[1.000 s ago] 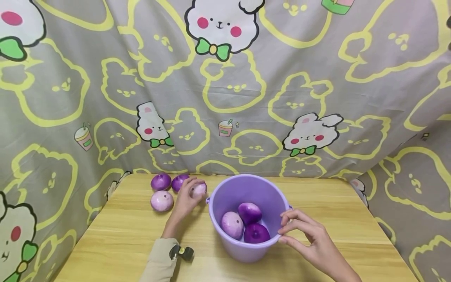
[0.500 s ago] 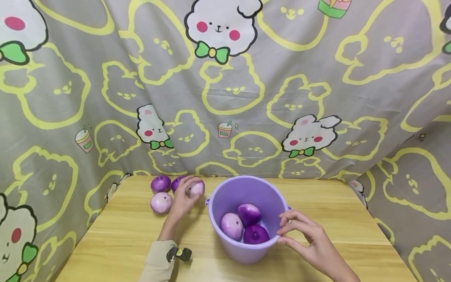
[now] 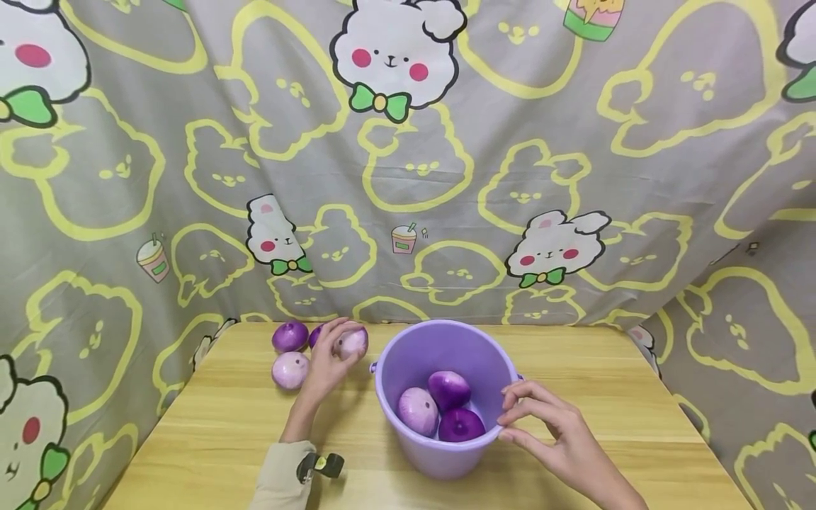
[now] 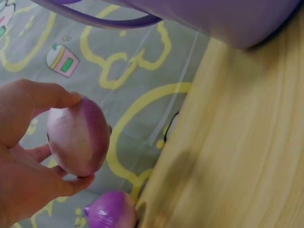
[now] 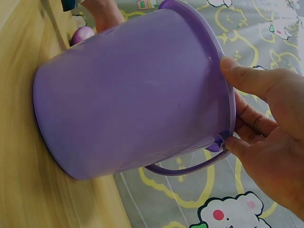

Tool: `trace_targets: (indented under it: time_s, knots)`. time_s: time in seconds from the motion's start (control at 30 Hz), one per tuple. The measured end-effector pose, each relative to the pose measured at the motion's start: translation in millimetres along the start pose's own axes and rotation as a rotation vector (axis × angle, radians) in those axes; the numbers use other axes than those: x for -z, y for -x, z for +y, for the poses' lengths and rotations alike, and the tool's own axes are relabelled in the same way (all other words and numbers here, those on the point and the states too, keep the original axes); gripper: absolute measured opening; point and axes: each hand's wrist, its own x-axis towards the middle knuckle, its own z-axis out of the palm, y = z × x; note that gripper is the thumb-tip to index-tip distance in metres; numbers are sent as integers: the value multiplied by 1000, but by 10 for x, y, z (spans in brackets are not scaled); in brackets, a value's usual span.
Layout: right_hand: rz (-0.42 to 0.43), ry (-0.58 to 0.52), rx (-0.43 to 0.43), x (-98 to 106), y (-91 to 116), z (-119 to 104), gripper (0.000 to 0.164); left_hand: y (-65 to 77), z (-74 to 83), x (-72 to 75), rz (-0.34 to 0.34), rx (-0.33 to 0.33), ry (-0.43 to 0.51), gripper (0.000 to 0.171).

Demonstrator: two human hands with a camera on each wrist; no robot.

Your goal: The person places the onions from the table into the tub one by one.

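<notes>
My left hand (image 3: pixel 328 361) pinches a pale pink-purple onion (image 4: pixel 78 137) between thumb and fingers, held up at the far left part of the table. Just beyond the hand, partly covered by it, is a dark purple onion (image 3: pixel 315 335); a second dark one (image 3: pixel 290 336) and a pale one (image 3: pixel 290 370) lie to its left. With thumb and fingertips, my right hand (image 3: pixel 548 428) grips the right rim of a purple bucket (image 5: pixel 133 95). Inside the upright bucket are a pale onion (image 3: pixel 417 411), a two-toned onion (image 3: pixel 450 389) and a dark purple onion (image 3: pixel 461 425).
The wooden table (image 3: pixel 593 368) bears the bucket near its middle. A grey curtain (image 3: pixel 433 191) with yellow outlines and cartoon figures hangs behind and at both sides. In the left wrist view the bucket's handle (image 4: pixel 114 23) hangs down on its far side.
My left hand, with the pale onion in its grip, has shifted slightly left and up. The right hand stays on the bucket rim. The head view has tilted up a little.
</notes>
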Motion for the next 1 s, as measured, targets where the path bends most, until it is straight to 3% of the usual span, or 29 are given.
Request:
trace_targets:
  time_s: [0.5,1.0]
  knots:
    - [-3,3,-11,5,11,-9,49,-3,252,77,27,8,33,51]
    - [-3,-3,-25,2,8,-11,48,-4,323,159,8,-17,24,52]
